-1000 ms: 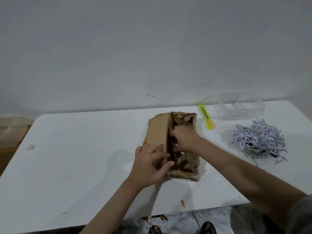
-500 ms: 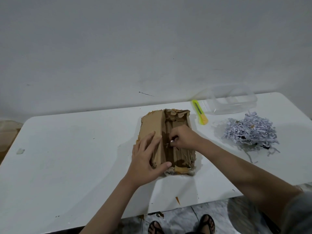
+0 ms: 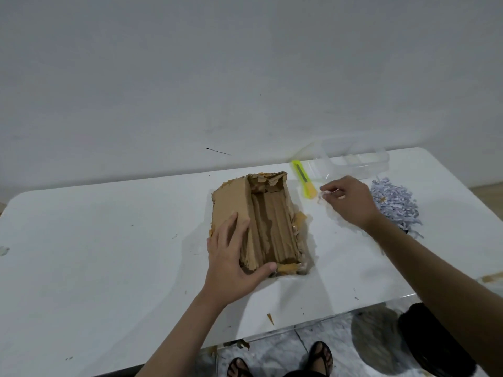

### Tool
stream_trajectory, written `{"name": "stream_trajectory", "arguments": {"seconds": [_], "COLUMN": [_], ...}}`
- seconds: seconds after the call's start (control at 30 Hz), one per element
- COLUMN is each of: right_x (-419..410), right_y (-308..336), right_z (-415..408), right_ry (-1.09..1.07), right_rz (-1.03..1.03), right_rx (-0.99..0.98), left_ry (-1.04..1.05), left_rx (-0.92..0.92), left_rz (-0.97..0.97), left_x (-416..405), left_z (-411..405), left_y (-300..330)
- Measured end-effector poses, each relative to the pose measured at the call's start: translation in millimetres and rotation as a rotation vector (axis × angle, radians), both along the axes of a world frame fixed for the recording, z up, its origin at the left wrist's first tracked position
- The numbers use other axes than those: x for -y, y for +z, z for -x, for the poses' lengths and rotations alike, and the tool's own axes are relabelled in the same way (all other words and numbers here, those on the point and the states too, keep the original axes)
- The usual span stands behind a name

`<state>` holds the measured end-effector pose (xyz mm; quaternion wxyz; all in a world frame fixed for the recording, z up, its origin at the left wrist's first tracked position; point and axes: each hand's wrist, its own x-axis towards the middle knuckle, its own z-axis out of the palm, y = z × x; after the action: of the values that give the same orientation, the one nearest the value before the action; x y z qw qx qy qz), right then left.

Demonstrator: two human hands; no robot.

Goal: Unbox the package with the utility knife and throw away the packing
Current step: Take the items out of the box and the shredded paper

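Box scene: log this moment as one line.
left hand: holds box flap | right hand: pinches white scrap beside knife | shreds: heaped on table | box: open

I seem to be in a plain room at home. A white table (image 3: 109,254) meets a bare grey wall (image 3: 217,77). My sandalled feet (image 3: 321,355) stand on marbled floor tiles (image 3: 326,333).
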<state>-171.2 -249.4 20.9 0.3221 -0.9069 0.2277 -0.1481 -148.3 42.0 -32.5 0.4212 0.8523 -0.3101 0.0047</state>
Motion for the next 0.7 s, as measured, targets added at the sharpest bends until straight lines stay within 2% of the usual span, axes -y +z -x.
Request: {"name": "stream_trajectory", "arguments": {"seconds": [0.1, 0.2, 0.3, 0.4, 0.53, 0.7], "right_x": [23.7, 30.5, 24.0, 10.9, -11.8, -31.7], "right_y": [-7.1, -12.0, -12.0, -7.2, -1.4, -1.6], "right_z": [11.0, 18.3, 17.9, 11.7, -4.8, -35.6], "right_ry": [-0.122, -0.15, -0.164, -0.177, -0.009, 0.273], "right_rz": [0.083, 0.066, 0.097, 0.096, 0.063, 0.014], "right_rx": [-0.155, -0.212, -0.182, -0.037, 0.111, 0.0], "left_ry": [-0.001, -0.012, -0.026, -0.052, -0.077, -0.076], "left_rx": [0.007, 0.018, 0.017, 0.029, 0.065, 0.111], "left_rz": [-0.011, -0.015, -0.024, -0.049, -0.077, -0.125], "left_x": [6.0, 9.6, 10.3, 9.4, 9.0, 1.6], "left_z": [1.6, 1.1, -1.5, -5.2, -8.7, -19.0], "left_y": [1.1, 1.5, 3.3, 5.9, 8.7, 9.0]}}
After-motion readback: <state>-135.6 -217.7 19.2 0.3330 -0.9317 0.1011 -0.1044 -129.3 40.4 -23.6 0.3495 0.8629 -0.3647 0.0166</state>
